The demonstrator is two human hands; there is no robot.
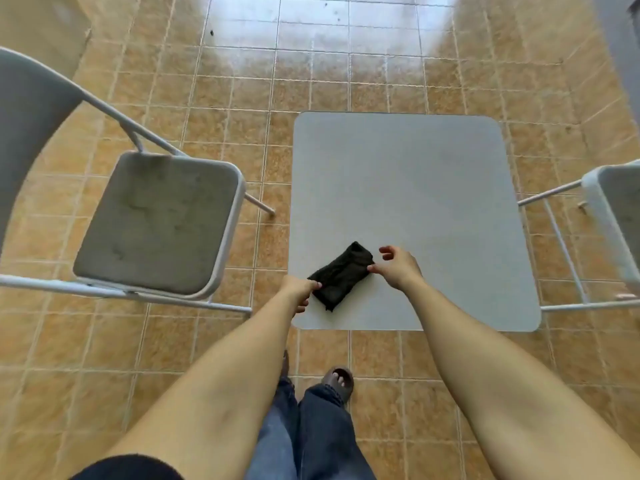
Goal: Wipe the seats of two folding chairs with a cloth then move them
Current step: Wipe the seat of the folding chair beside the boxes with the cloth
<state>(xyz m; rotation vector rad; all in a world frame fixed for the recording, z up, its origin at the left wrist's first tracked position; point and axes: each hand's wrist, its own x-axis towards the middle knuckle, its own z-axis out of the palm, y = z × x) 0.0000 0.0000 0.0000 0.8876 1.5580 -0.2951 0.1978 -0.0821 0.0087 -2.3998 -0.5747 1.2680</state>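
Observation:
A folded black cloth (341,274) lies near the front left corner of a small grey square table (415,188). My left hand (299,291) pinches the cloth's near left end. My right hand (396,266) touches its far right end with thumb and fingertips, the other fingers spread. One white folding chair (156,223) with a smudged grey seat stands left of the table. The second folding chair (616,220) is at the right edge, only partly in view.
The floor is tan tile with a bright glare patch (311,32) at the far side. My legs in blue jeans and a dark sandal (341,379) stand just before the table's front edge. The chair legs reach out toward the table on both sides.

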